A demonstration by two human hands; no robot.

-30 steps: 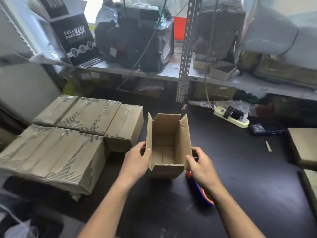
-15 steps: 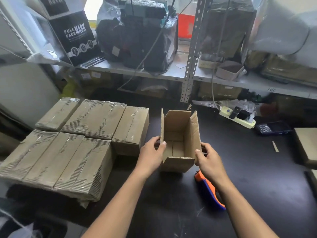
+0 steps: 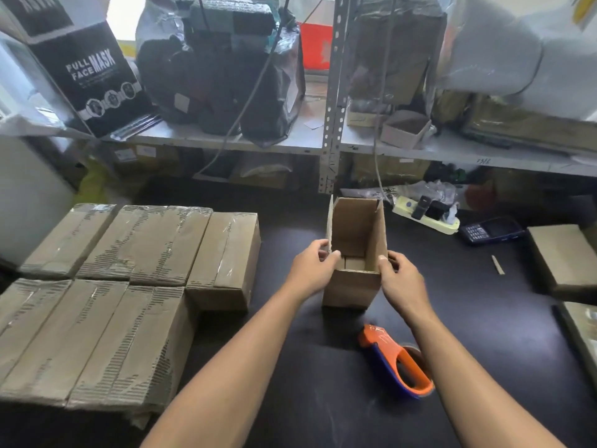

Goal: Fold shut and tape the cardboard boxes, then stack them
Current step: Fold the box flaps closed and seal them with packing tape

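Observation:
An open brown cardboard box [image 3: 352,287] stands upright on the black table [image 3: 484,318], its top flaps raised and its inside bare. My left hand [image 3: 311,266] grips the box's left flap, thumb over the edge. My right hand [image 3: 400,279] holds the right wall, with the thumb at the near right corner. Several taped cardboard boxes [image 3: 129,286] lie packed side by side at the left. An orange and blue tape dispenser [image 3: 395,362] lies on the table just behind my right wrist.
A white power strip [image 3: 426,215] and a dark handset [image 3: 492,230] lie at the back right. More cardboard [image 3: 562,257] sits at the right edge. A metal shelf [image 3: 332,92] with bags and a black mask box [image 3: 93,79] rises behind the table.
The box has been stood more upright and set down further back on the table. Both hands kept hold of its sides. The tape dispenser now shows fully.

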